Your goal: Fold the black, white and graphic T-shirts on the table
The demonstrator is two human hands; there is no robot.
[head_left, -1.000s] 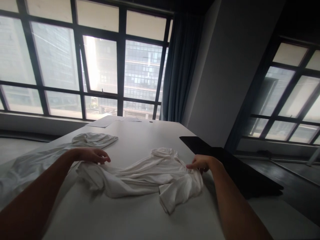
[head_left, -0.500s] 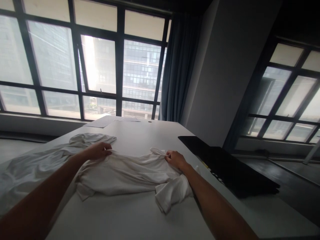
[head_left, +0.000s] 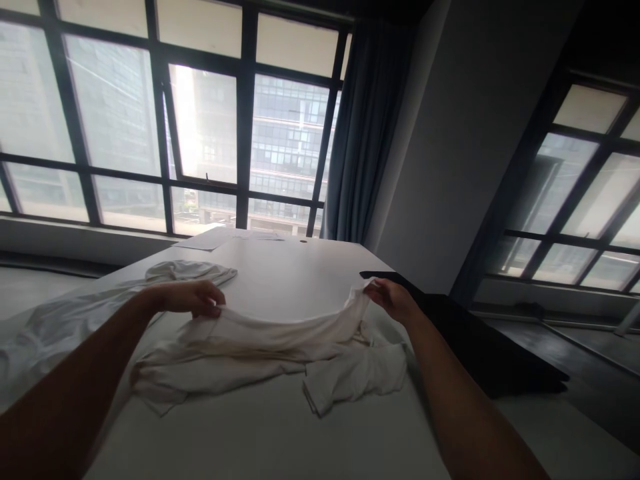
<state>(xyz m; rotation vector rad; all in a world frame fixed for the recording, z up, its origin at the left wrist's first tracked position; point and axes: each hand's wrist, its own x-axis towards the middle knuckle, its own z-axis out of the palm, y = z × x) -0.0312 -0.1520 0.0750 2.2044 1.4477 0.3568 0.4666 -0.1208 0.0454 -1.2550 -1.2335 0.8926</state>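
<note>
A crumpled white T-shirt (head_left: 270, 340) lies on the white table (head_left: 260, 433), its far edge lifted and sagging between my two hands. My left hand (head_left: 195, 298) pinches that edge at the left. At the right, my right hand (head_left: 393, 298) grips the other end, held a little higher. One short sleeve (head_left: 330, 383) rests on the tabletop at the near right. The lower part of the shirt is bunched in folds beneath the raised edge.
Another white garment (head_left: 65, 320) lies rumpled on the left, partly behind my left forearm. Dark folded cloth (head_left: 480, 347) lies along the right side. Sheets of paper (head_left: 200, 241) are at the table's far end, before the windows and a blue curtain (head_left: 357, 133).
My right hand has moved right and up with its end of the shirt, stretching the far edge wider. My left hand keeps its hold in nearly the same place.
</note>
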